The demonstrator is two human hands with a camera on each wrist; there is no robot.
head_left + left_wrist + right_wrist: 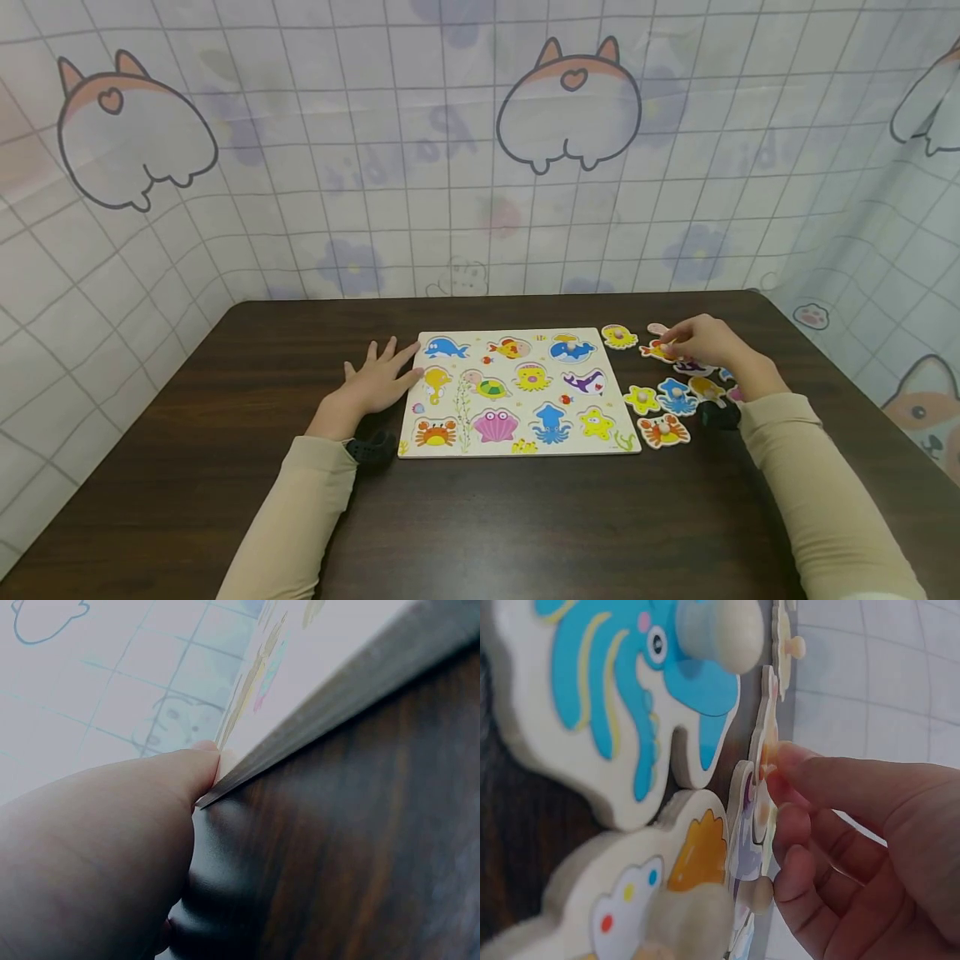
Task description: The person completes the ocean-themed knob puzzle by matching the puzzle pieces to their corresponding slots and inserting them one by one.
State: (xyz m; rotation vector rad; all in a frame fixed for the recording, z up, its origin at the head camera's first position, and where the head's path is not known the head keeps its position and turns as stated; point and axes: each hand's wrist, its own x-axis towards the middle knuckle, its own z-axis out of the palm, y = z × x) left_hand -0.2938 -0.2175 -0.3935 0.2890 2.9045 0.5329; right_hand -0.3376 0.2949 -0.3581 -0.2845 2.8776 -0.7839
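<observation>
My left hand lies with fingers spread at the left side of a white sea-animal puzzle board. In the left wrist view the thumb touches the board's edge. Past the board's right side, my right hand pinches an orange fish puzzle piece between thumb and forefinger. The right wrist view shows these fingertips at the piece's knob, which they mostly cover; the other fingers are curled. Close to that hand lie a blue squid piece and a purple piece, partly hidden.
More knobbed pieces lie right of the board: a yellow octopus, a yellow starfish and a red crab. Several others sit partly under the right hand and wrist. Everything is on a dark wooden table before a patterned curtain.
</observation>
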